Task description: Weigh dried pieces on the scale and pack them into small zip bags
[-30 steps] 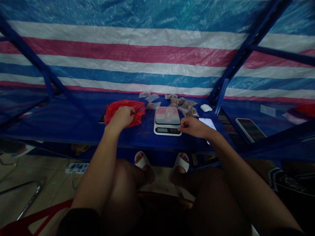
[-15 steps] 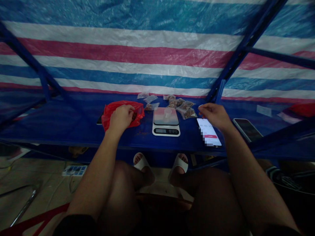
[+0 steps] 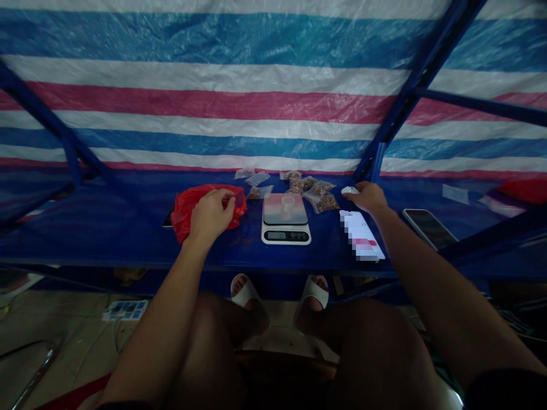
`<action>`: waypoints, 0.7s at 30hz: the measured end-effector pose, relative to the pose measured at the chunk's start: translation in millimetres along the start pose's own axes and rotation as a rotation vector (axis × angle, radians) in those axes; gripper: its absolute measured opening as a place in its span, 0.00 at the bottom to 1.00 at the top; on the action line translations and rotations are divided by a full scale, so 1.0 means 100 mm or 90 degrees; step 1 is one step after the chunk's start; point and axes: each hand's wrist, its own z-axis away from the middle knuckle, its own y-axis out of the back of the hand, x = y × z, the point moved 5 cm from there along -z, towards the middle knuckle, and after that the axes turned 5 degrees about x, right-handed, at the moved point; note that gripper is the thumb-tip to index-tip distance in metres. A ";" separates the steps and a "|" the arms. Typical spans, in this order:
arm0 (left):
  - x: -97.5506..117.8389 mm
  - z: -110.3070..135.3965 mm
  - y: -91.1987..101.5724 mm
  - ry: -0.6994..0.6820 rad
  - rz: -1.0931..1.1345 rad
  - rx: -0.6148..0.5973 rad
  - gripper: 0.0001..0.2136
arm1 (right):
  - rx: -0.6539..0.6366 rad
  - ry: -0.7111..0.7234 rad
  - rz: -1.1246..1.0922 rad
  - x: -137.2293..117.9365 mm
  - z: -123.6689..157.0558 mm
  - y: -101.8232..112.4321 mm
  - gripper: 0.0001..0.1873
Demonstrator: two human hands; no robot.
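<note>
My left hand (image 3: pixel 212 212) is over a crumpled red plastic bag (image 3: pixel 183 213), its fingers curled together near the bag's opening. What they hold, if anything, cannot be made out. At the right, my right hand (image 3: pixel 371 198) is closed on a small white object (image 3: pixel 350 191) just beyond a lit phone (image 3: pixel 363 236); its kind is unclear. Between the hands stands a white kitchen scale (image 3: pixel 286 234), with a small translucent cup (image 3: pixel 288 205) on its plate. Several clear zip bags of brown bits (image 3: pixel 323 202) lie behind the scale to the right.
Flatter clear bags (image 3: pixel 257 179) lie behind the scale to the left. A dark-screened phone (image 3: pixel 429 229) rests near the right frame post. The blue shelf (image 3: pixel 239 256) has a striped tarp (image 3: pixel 239 108) behind it and slanted blue posts (image 3: pixel 395 108) at both sides.
The camera view has tilted slightly, so the scene sits lower. My left hand has shifted rightward over the red bag. More of the white object shows at my right hand's fingertips.
</note>
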 end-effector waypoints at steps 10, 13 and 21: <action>-0.09 -0.01 0.20 -0.004 -0.065 0.127 0.13 | 0.070 0.020 -0.052 -0.03 0.09 0.02 0.37; -0.18 0.00 0.26 0.020 -0.081 0.179 0.14 | 0.062 0.021 -0.103 -0.03 0.06 0.02 0.38; -0.23 0.01 0.16 0.023 -0.081 0.165 0.16 | 0.029 0.081 -0.027 -0.10 0.09 0.01 0.30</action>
